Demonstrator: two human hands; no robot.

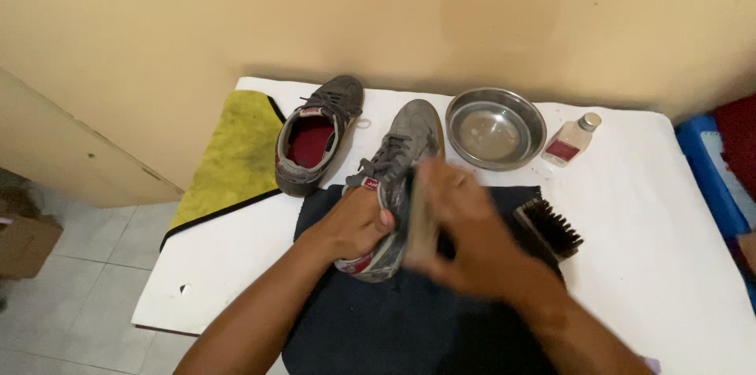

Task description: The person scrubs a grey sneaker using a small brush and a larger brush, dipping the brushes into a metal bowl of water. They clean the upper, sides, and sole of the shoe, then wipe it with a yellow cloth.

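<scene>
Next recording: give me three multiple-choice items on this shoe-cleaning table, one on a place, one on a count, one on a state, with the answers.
1. Where does the yellow cloth lie?
A. over the table's left edge
B. inside the bowl
C. under the bottle

2. How many grey shoes are in view?
A. one
B. two
C. three

3. What is in the metal bowl?
A. a brush
B. a shoe
C. nothing solid that shows

Answers:
1 A, it drapes off the left side of the white table.
2 B, one shoe lies alone; the left hand is tucked into the other shoe.
3 C, only its bare shiny bottom shows.
</scene>
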